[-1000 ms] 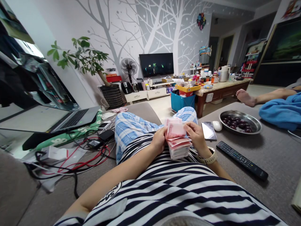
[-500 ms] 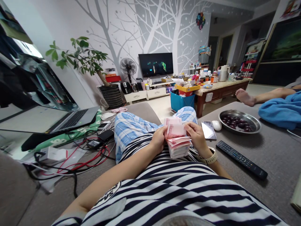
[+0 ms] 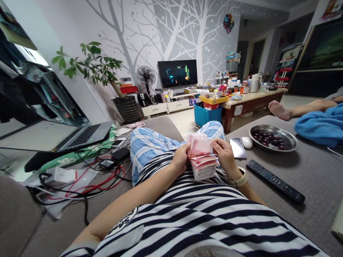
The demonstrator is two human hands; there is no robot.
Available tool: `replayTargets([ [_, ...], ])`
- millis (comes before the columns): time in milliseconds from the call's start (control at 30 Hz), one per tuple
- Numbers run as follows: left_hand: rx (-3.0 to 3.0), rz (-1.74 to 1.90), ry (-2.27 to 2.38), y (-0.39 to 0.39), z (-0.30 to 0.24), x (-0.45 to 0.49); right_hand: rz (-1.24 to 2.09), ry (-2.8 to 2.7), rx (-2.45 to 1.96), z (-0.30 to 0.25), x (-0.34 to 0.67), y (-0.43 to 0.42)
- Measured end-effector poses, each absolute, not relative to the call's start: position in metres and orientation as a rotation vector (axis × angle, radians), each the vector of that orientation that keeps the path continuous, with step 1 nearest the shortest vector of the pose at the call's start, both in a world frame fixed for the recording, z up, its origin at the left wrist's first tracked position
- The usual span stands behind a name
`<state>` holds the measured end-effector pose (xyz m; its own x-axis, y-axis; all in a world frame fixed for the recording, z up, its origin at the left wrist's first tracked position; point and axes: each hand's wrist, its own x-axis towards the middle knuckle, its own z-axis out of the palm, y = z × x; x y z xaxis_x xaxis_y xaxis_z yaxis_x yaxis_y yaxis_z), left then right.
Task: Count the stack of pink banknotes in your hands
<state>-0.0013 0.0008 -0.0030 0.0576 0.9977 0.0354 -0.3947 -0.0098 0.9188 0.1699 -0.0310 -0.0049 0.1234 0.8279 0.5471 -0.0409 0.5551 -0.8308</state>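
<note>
Over the person's lap, on the striped shirt [image 3: 203,210], both hands hold a stack of pink banknotes [image 3: 203,162]. Left hand [image 3: 181,159] grips the stack's left edge, fingers closed on it; right hand [image 3: 225,157] clasps the right edge, thumb on the raised top notes. Beside the right hand, on the grey sofa [image 3: 316,178], lie a phone [image 3: 237,147], a remote control [image 3: 275,181] and a bowl of dark fruit [image 3: 273,138].

The room is bright with soft daylight that enters from the left side. Shadows are weak and diffuse. The phone [image 3: 238,148] screen and the metal bowl [image 3: 273,139] show pale reflections. The wide lens bends and stretches the edges strongly. The centre is sharp; far shelves look slightly soft.
</note>
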Motion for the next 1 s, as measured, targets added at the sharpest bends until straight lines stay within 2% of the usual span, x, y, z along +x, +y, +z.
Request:
replayTargets([
  [200,0.928,1.349,0.841,-0.002,-0.002,-0.001,0.865,-1.295,-0.719,-0.006,0.169,-0.026],
  [567,1.000,1.227,0.814,-0.010,0.004,-0.003,0.691,-1.330,-0.896,-0.010,0.169,-0.018],
  [1000,0.943,1.365,0.866,0.003,-0.009,-0.003,0.637,-1.358,-0.833,-0.006,0.169,-0.025],
])
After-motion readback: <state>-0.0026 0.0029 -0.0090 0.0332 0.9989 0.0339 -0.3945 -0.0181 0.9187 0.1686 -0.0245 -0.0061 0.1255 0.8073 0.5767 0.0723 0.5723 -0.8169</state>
